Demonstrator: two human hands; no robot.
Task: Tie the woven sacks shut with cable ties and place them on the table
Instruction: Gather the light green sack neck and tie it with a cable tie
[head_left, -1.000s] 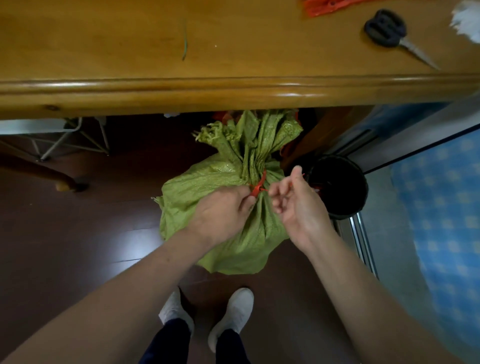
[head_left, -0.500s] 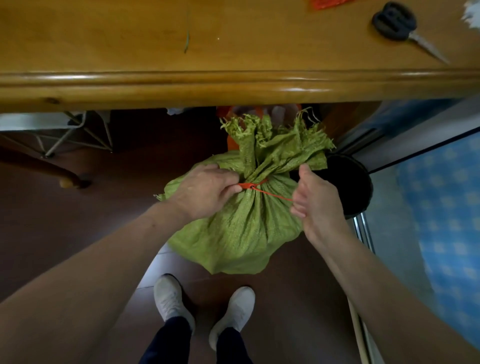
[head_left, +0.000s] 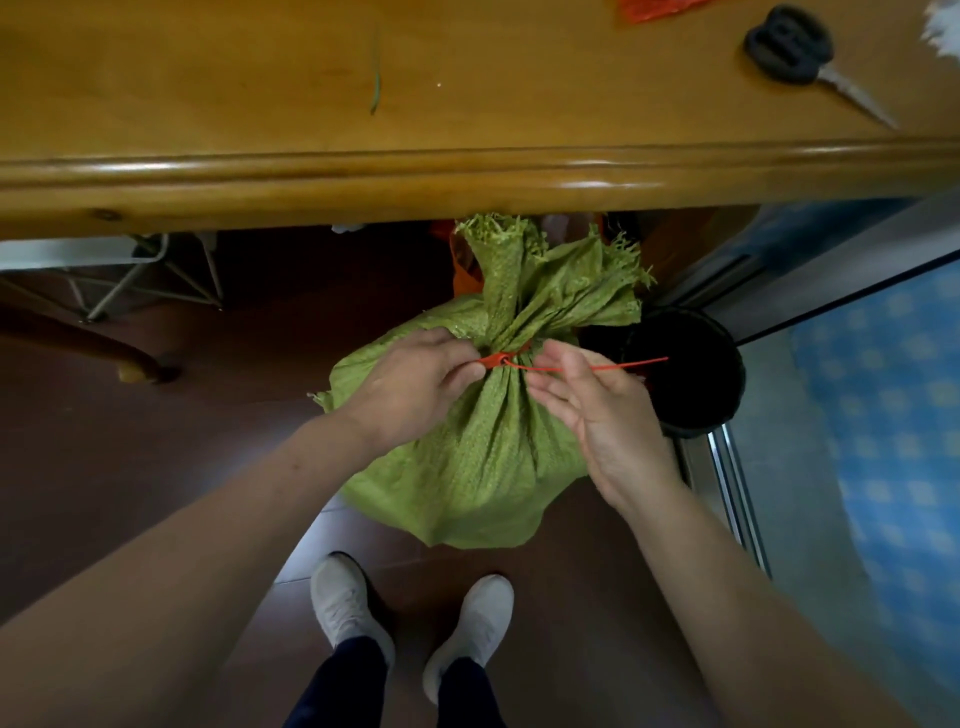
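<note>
Green woven sack (head_left: 483, 452) stands on the floor under the table (head_left: 467, 176) edge. Left hand (head_left: 415, 389) pinches the red cable tie (head_left: 511, 359) at the cinched neck. Right hand (head_left: 592, 410) is spread, holding nothing. The sack looks soft and bulky; best gripped at the bunched neck.

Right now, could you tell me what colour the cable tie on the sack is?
The cable tie is orange-red; head view shows it.
</note>
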